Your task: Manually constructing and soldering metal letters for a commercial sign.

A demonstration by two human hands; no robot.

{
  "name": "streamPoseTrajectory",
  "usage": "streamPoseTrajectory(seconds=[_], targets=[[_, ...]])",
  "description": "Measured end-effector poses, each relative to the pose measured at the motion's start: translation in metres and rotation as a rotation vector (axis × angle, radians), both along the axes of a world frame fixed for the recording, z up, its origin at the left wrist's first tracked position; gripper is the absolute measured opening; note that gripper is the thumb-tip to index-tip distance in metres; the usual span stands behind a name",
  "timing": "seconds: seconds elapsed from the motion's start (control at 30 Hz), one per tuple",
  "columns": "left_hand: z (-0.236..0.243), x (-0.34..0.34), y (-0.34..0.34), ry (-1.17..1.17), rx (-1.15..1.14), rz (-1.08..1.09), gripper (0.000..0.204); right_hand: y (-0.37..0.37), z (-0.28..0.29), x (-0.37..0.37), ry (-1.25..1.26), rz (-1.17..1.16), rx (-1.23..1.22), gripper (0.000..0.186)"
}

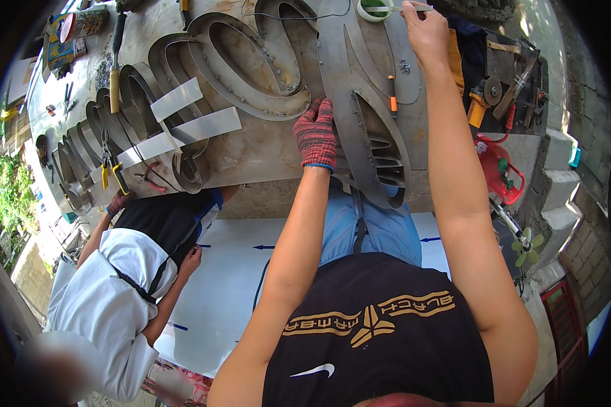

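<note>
Pressing flat on the stiff, sharp-edged metal letter at frame centre, the gloved left hand steadies it; the bare right hand pinches a thin rod at top. Hold by its flat faces.

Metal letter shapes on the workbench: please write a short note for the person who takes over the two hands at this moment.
Left hand, in a red knit glove, presses flat on the pointed metal letter shape at the near edge of the workbench.
Right hand, bare, is stretched to the far side and pinches a thin stick over a roll of tape.
An orange-handled tool lies on the shape.
Done: ribs sit inside the shape's lower part.
Left: I cannot tell from this view.
A co-worker works at the left.
</note>
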State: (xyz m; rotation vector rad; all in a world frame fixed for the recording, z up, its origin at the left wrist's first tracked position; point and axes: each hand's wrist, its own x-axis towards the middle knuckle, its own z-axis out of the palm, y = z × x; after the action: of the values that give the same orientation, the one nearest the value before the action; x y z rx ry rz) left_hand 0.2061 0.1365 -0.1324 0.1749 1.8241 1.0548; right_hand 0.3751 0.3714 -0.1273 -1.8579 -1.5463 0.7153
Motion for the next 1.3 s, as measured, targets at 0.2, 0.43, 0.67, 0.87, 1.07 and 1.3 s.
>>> streamPoseTrajectory(seconds=[0.2,0.43,0.67,0.87,1.07,1.3], targets=[[-0.015,-0.003,-0.003,-0.015,0.007,0.031,0.04,-0.022,0.033,0.008,-0.318,-0.055,-0.052,0.09],[-0.008,-0.006,-0.003,0.002,0.063,0.005,0.035,-0.09,0.133,-0.108,0.375,0.636,-0.147,0.063],[-0.012,-0.001,0.005,0.204,-0.162,-0.214,0.038,-0.111,0.169,-0.211,0.458,0.958,-0.108,0.051],[-0.022,0.0,0.002,0.202,-0.128,-0.183,0.039,-0.127,0.17,-0.234,0.521,0.985,-0.18,0.043],[-0.028,0.003,0.002,0.237,-0.193,-0.176,0.039,-0.139,0.165,-0.24,0.503,0.979,-0.251,0.041],[-0.019,0.004,-0.01,0.14,0.099,-0.123,0.043,-0.146,0.154,-0.259,0.533,0.93,-0.317,0.039]])
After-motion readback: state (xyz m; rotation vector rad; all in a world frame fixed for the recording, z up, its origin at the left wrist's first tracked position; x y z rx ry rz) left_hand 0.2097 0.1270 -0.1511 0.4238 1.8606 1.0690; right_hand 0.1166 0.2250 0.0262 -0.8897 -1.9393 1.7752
